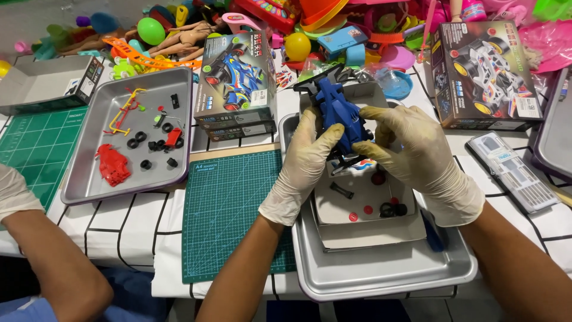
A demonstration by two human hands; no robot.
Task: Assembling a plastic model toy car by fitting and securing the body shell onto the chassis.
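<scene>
Head view: hands (363, 158) over white gridded tablecloth (137, 223).

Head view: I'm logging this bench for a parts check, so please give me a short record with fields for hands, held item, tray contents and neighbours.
left hand: gloved, fingers gripping the blue toy car from its left side
right hand: gloved, gripping the same car from the right
under the hands: cardboard box insert with small black and red parts, set in a metal tray
left tray: red body shell, black wheels, yellow frame
nearby: green cutting mat, toy car box
other person: forearm at lower left
</scene>
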